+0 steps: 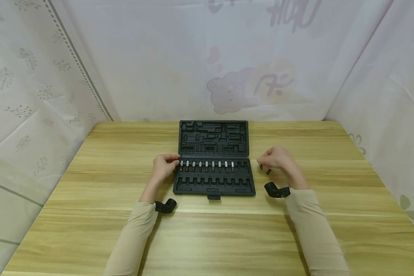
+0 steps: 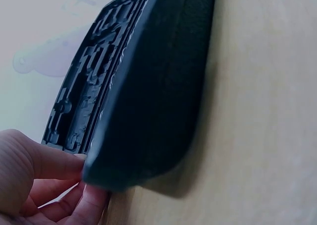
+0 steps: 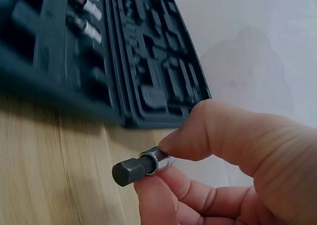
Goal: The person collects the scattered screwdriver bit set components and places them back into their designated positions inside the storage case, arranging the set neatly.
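An open black plastic socket case (image 1: 214,156) lies on the table with its lid folded back. Several silver-collared bit sockets (image 1: 206,166) sit side by side in the upper row of its base. My left hand (image 1: 163,166) grips the case's left edge near the hinge, thumb and fingers at the corner in the left wrist view. Just right of the case, my right hand (image 1: 278,157) pinches one bit socket (image 3: 131,171) between thumb and fingers. Its thick dark bit points away from the fingertips. A second bit socket (image 1: 269,171) is on the table below that hand.
The wooden table (image 1: 214,237) carries the case near its back edge. Patterned cloth (image 1: 151,65) hangs behind and at both sides. A black wrist mount (image 1: 277,190) is on the right arm, another (image 1: 166,207) on the left. The case's latch (image 1: 214,197) juts toward me.
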The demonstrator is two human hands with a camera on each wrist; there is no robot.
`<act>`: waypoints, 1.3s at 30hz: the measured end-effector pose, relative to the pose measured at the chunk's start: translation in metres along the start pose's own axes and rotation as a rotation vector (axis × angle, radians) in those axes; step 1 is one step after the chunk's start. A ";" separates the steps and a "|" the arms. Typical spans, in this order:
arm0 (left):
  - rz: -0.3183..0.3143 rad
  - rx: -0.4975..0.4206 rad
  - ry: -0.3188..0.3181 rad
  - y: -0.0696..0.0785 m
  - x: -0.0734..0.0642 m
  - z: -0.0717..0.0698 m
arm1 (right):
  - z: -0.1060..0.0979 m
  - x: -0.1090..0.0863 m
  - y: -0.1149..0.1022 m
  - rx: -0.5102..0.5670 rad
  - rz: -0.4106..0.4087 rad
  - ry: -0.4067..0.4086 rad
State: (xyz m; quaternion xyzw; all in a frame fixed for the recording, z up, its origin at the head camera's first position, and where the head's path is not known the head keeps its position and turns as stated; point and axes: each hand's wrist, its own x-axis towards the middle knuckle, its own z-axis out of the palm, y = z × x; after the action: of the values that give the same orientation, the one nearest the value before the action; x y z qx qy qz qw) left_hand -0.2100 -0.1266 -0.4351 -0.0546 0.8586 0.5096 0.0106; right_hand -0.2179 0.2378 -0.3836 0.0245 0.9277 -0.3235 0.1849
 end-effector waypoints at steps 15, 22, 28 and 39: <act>0.002 0.001 0.004 0.001 0.001 0.000 | 0.032 0.018 -0.041 0.043 0.019 -0.032; 0.008 0.003 0.014 0.000 0.001 0.001 | 0.040 0.021 -0.049 -0.023 0.060 -0.017; 0.012 0.008 0.022 0.000 0.002 0.001 | 0.042 0.020 -0.054 -0.055 0.061 -0.007; 0.003 0.008 0.017 -0.001 0.002 0.001 | 0.035 0.026 -0.055 -0.021 0.103 -0.103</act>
State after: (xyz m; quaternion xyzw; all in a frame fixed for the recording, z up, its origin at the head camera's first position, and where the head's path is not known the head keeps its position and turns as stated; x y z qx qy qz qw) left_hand -0.2116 -0.1263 -0.4362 -0.0574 0.8609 0.5055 0.0026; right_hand -0.2396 0.1711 -0.3854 0.0536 0.9177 -0.3046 0.2491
